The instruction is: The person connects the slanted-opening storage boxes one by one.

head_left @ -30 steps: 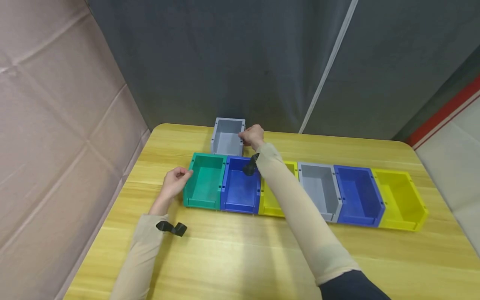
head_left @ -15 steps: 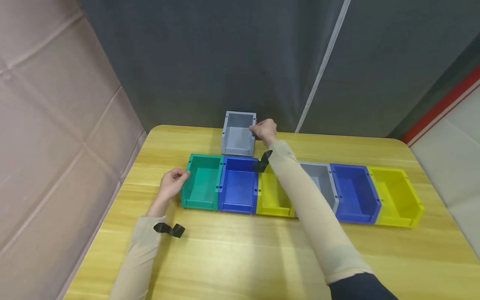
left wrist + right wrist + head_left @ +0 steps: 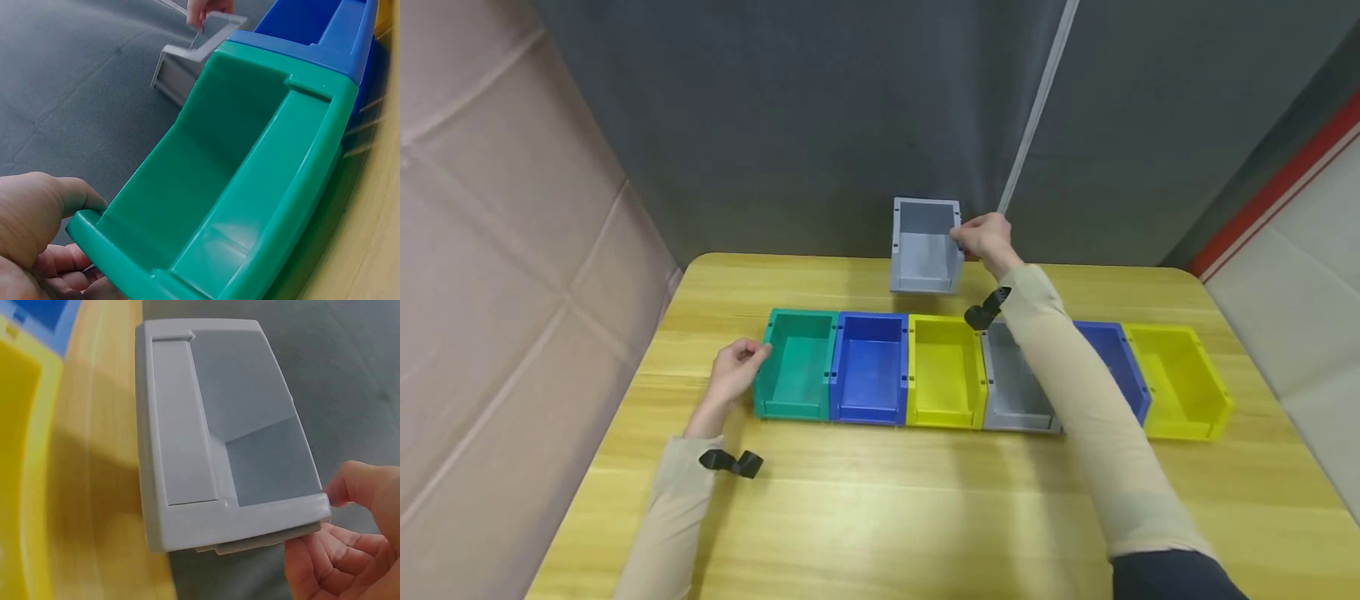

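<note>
A loose grey storage bin (image 3: pixel 927 258) is held up behind the row of bins, above the back of the table. My right hand (image 3: pixel 988 237) pinches its right side wall; in the right wrist view the thumb lies inside the rim and the curled fingers (image 3: pixel 337 556) outside. At the row's left end stands a green bin (image 3: pixel 797 371). My left hand (image 3: pixel 733 367) pinches that bin's left wall, with thumb and fingers around the rim (image 3: pixel 119 253) in the left wrist view.
Joined rightward from the green bin stand a blue bin (image 3: pixel 870 367), a yellow bin (image 3: pixel 946 371), another grey bin (image 3: pixel 1015 375), a second blue bin (image 3: pixel 1112 358) and a second yellow bin (image 3: pixel 1183 379). My right forearm partly covers some. A dark curtain (image 3: pixel 775 125) hangs behind the wooden table (image 3: pixel 865 508).
My right hand has lifted the loose grey bin and carried it rightward and away from behind the green and blue bins. The left hand stays at the green bin.
</note>
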The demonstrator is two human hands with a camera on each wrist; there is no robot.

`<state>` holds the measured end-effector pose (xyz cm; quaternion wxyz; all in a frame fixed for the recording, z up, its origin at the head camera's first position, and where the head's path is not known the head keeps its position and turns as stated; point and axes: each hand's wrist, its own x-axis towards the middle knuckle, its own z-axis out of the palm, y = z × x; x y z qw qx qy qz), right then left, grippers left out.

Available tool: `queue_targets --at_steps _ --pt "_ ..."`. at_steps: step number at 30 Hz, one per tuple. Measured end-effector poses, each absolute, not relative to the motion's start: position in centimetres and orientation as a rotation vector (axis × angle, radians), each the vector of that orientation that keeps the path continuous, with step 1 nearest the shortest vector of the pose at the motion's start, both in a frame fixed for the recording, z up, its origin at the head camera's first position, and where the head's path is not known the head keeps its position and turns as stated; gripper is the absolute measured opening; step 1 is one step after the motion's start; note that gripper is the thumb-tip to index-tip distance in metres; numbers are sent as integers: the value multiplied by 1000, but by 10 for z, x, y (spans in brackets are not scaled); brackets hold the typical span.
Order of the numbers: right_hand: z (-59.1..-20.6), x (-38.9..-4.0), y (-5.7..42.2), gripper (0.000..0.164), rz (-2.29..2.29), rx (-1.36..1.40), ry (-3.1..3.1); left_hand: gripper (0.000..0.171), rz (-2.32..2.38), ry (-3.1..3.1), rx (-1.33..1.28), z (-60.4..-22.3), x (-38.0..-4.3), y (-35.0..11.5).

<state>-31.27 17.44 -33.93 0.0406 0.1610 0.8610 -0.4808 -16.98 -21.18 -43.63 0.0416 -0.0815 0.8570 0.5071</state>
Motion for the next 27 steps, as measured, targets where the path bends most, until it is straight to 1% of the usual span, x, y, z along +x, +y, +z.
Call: queue_targets --at_steps 7,14,21,27 --pt "-319 -295 223 38 -1398 457 2717 31 1553 2630 -243 -436 -169 -214" --pt "-309 -273 270 42 -1384 454 2757 33 1533 2620 -259 -433 -167 -217" --pt "-302 -241 327 46 -1343 401 2830 33 1552 2612 -248 -432 -169 -217" --pt "-300 -211 374 53 -1262 406 2835 32 1543 2623 -256 -432 -170 -219"
